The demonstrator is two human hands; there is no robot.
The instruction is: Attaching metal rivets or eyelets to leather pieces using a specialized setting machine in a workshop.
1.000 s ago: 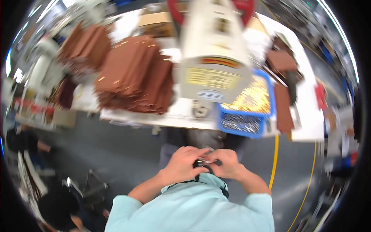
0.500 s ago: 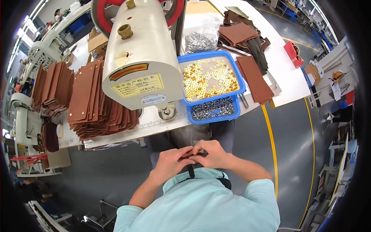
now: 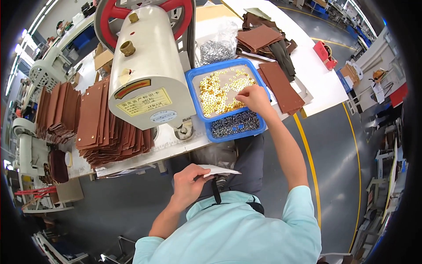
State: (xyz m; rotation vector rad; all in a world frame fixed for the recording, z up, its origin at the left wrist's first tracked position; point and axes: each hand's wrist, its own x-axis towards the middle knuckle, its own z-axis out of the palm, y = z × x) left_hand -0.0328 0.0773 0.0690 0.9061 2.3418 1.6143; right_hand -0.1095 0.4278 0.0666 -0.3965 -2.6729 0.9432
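Observation:
My left hand [image 3: 189,187] is closed on the edge of a thin white flat piece [image 3: 222,170], held low in front of my body; its material I cannot make out. My right hand [image 3: 255,98] reaches over the right side of the upper blue tray [image 3: 191,83]. Thumb and forefinger pinch together at the small gold ring-shaped washers [image 3: 213,94] scattered in it. Whatever sits between those fingertips is too small to tell. Against the near side of that tray, a second blue tray [image 3: 235,138] holds dark, shiny small metal parts [image 3: 233,125].
A large white machine [image 3: 147,57] with a red wheel [image 3: 180,5] stands left of the trays. Stacks of brown leather pieces [image 3: 105,127] fill the table's left. More brown panels [image 3: 281,88] lie right of the trays. Behind them is a clear bag of metal parts [image 3: 217,48].
My two hands were together at my chest. The right one has moved up and forward to the gold washers; the left remains low, and the white piece now shows in it.

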